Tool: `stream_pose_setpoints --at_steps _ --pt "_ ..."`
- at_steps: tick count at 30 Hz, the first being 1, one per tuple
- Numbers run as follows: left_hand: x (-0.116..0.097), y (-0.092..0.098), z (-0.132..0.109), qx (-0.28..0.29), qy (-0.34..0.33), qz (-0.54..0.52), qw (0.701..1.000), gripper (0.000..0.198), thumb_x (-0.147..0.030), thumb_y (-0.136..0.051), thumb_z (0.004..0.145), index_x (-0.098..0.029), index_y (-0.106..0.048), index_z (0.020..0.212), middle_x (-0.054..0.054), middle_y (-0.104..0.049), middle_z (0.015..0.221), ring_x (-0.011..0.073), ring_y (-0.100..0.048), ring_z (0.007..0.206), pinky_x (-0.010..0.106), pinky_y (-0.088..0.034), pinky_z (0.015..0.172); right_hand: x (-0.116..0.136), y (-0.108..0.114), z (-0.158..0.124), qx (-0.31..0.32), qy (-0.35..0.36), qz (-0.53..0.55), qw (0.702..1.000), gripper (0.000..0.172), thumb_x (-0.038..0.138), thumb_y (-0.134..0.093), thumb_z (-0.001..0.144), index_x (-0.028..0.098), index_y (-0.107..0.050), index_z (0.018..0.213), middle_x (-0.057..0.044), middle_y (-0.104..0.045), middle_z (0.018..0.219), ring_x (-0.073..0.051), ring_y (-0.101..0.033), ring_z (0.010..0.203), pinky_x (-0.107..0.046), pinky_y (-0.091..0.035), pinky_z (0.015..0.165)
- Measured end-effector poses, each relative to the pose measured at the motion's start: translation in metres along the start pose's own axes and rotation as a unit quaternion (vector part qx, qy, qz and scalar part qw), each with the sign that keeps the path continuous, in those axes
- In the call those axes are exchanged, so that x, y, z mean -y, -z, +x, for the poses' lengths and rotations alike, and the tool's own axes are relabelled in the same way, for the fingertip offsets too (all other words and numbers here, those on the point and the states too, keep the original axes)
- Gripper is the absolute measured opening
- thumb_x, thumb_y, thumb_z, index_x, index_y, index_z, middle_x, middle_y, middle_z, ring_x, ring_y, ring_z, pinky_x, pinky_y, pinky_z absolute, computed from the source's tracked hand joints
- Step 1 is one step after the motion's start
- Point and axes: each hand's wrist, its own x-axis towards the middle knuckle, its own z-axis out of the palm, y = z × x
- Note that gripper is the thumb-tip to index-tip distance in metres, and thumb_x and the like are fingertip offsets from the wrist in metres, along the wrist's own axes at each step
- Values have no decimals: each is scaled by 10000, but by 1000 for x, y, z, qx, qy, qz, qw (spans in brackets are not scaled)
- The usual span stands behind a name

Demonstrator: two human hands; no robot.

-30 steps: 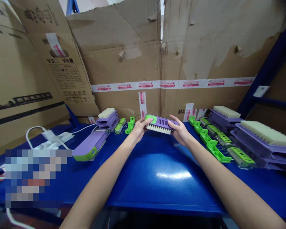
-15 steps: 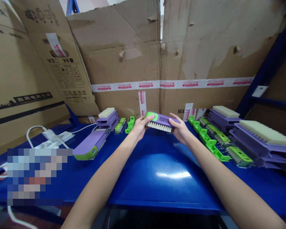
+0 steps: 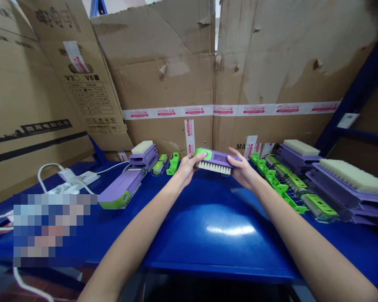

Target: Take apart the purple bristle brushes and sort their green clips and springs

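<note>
A purple brush (image 3: 219, 159) with a green end and pale bristles facing down is held above the blue table, near the middle. My left hand (image 3: 189, 167) grips its green end, thumb on top. At the purple end, my right hand (image 3: 242, 168) holds it with the thumb on the upper face. The fingers under the brush are partly hidden. To the left, a similar purple brush (image 3: 121, 188) with a green tip lies bristles down on the table.
Purple bristled parts (image 3: 343, 184) are stacked at the right, beside a row of green brackets (image 3: 275, 182) and green-topped clear pieces (image 3: 319, 205). Another purple stack (image 3: 143, 155) stands back left. A white power strip (image 3: 82, 180) with cables lies left. Cardboard (image 3: 173, 88) walls the blue table (image 3: 208, 247).
The view has shifted slightly. Both hands keep the same grip on the brush, which stays at nearly the same place and tilt.
</note>
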Motion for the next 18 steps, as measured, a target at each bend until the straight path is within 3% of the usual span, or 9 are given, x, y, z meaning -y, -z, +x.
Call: stream_pose_setpoints --at_steps 12,15,18 --pt "-8 -16 -4 -34 -10 -18 999 473 -377 -846 472 -161 -520 739 -9 -600 651 111 -536 597 271 -425 588 1 -5 1 -17 -8 27 999 552 255 -767 641 274 -504 1126 -8 -665 1049 -189 -649 918 -338 -545 743" --pt "-11 -15 -5 -36 -24 -15 999 465 -367 -847 489 -168 -499 726 -13 -595 646 113 -542 605 269 -421 598 3 -6 0 -10 4 18 1000 605 273 -778 629 271 -490 1161 -11 -669 1027 -188 -652 890 -331 -541 733" --pt "-10 -12 -5 -3 -34 -8 999 436 -341 -840 519 -161 -532 771 18 -645 728 144 -596 693 288 -444 675 7 -5 -3 -5 31 -2 999 725 293 -796 608 263 -445 1242 -25 -681 982 -208 -658 893 -351 -535 762"
